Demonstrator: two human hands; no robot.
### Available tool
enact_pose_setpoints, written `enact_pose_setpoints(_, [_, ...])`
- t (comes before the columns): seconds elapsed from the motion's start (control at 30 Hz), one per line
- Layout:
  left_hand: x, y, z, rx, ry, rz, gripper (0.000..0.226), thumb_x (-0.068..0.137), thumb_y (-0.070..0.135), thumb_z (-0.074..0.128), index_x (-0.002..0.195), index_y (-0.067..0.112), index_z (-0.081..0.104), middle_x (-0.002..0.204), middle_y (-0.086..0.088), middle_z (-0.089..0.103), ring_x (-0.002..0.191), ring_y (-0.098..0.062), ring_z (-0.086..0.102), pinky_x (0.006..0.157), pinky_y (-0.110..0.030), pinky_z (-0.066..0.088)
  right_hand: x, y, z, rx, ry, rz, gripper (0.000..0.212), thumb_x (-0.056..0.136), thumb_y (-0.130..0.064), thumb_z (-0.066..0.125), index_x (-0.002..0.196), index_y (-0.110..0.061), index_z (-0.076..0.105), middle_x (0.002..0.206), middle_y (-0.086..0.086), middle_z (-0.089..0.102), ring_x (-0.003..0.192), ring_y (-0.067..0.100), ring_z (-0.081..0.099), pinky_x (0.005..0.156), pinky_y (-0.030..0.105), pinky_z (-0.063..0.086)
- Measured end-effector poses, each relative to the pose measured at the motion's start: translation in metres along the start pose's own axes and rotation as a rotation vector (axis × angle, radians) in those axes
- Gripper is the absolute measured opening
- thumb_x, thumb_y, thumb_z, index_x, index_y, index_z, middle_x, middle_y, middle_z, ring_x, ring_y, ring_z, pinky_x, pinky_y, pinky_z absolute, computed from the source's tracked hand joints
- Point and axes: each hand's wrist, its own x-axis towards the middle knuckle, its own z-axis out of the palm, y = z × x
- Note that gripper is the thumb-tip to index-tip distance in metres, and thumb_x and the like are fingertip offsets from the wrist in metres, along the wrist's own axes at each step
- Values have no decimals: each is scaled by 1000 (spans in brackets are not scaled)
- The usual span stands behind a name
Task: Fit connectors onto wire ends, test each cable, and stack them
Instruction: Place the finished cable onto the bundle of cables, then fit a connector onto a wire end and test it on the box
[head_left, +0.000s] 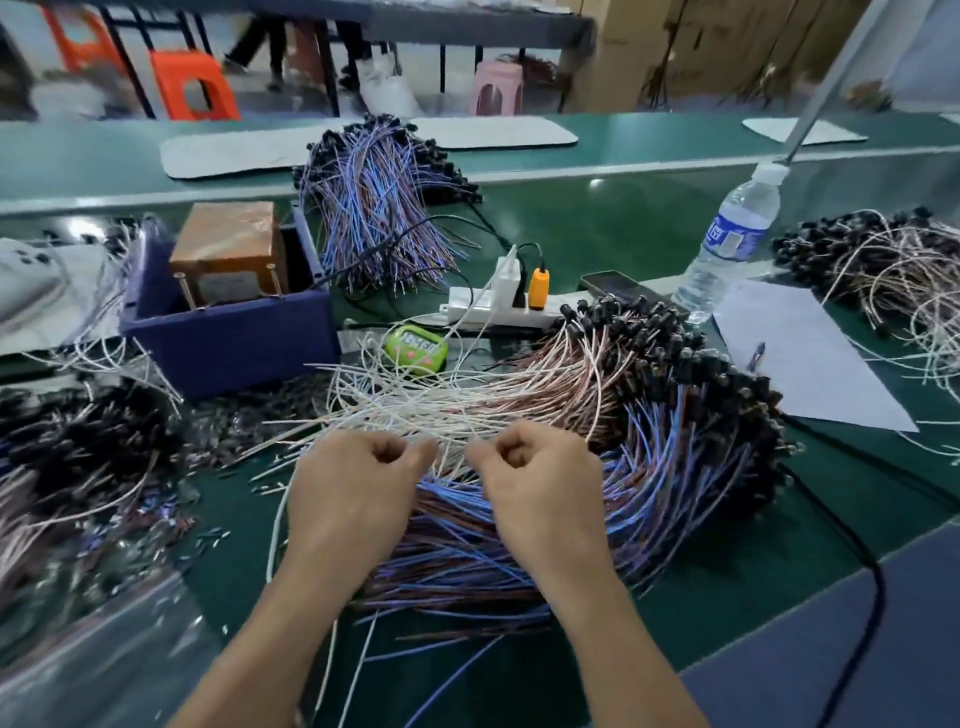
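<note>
Left hand (353, 488) and right hand (543, 488), fingers curled, thumbs to forefingers (whether pinching a strand I cannot tell), sit over the near fan of wires (519, 397) on the green bench (597, 223); far behind stand an orange stool (195, 85) and cartons (727, 41).

Two hands (353, 488) (543, 488), one bottle (727, 244), one timer (415, 351), one blue box (234, 345).

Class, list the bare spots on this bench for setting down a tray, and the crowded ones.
Bare green mat lies behind the power strip, between the purple bundle and the water bottle; another strip lies right of the big wire pile. Crowded: the white wires at centre and the left side.
</note>
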Motion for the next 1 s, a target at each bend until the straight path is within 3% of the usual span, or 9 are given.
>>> enact_pose_setpoints(0.1, [11, -13, -6, -190, 67, -6, 16, 91, 29, 72, 77, 32, 81, 58, 20, 69, 60, 9, 65, 61, -18, 52, -3, -22, 50, 153, -70, -4, 26, 91, -33, 71, 68, -20, 70, 60, -9, 68, 55, 2, 62, 48, 14, 42])
enact_pose_setpoints(0.27, [22, -56, -40, -360, 148, -38, 25, 90, 15, 74, 79, 36, 80, 68, 18, 75, 65, -1, 73, 68, -27, 63, -3, -50, 101, 330, -245, 52, 15, 85, -30, 65, 80, -20, 76, 70, 0, 75, 69, 22, 73, 70, 49, 60])
enact_pose_setpoints(0.37, [26, -82, -66, -353, 275, -63, 31, 84, 18, 80, 65, 41, 76, 63, 19, 73, 59, 3, 69, 61, -17, 57, -4, -70, 128, 328, -292, -8, 13, 78, -35, 63, 81, -31, 75, 67, -4, 74, 66, 18, 72, 68, 48, 60])
enact_pose_setpoints(0.5, [28, -118, -105, -384, 472, -194, 25, 86, 36, 79, 61, 29, 75, 49, 4, 66, 43, -11, 62, 52, -31, 53, -11, -102, 170, 338, -429, -49, 11, 81, -32, 64, 78, -30, 74, 65, -1, 73, 65, 24, 70, 68, 53, 59])
enact_pose_setpoints(0.6, [35, -139, -128, -315, 613, -269, 30, 91, 40, 71, 74, 15, 79, 58, -5, 69, 56, -24, 65, 58, -40, 53, -15, -123, 198, 316, -482, -80, 16, 87, -22, 66, 73, -23, 74, 64, -1, 72, 62, 21, 70, 67, 50, 60])
enact_pose_setpoints(0.7, [42, -161, -157, -126, 756, -265, 9, 90, 29, 72, 89, 30, 81, 68, 10, 73, 58, -6, 63, 51, -20, 44, -22, -145, 226, 275, -548, -113, 19, 88, -15, 63, 75, -24, 74, 66, -2, 74, 62, 19, 71, 64, 46, 61])
enact_pose_setpoints(0.77, [48, -179, -179, 28, 839, -258, 16, 89, 25, 72, 99, 34, 81, 78, 5, 77, 61, -10, 60, 56, -16, 43, -27, -154, 239, 225, -589, -146, 21, 86, -13, 63, 77, -27, 75, 69, -7, 74, 63, 13, 70, 62, 36, 60])
enact_pose_setpoints(0.87, [64, -208, -211, 281, 665, -316, 31, 85, 23, 73, 112, 36, 78, 104, -2, 78, 91, -25, 69, 80, -31, 54, -32, -155, 247, 180, -653, -172, 24, 86, -10, 64, 76, -28, 76, 66, -9, 73, 63, 16, 70, 60, 34, 56])
enact_pose_setpoints(1.0, [74, -227, -214, 434, 349, -328, 37, 84, 23, 73, 113, 46, 75, 116, 6, 75, 102, -21, 69, 86, -32, 54, -34, -145, 248, 197, -708, -161, 27, 88, -8, 64, 78, -29, 76, 65, -8, 72, 55, 12, 66, 46, 27, 49])
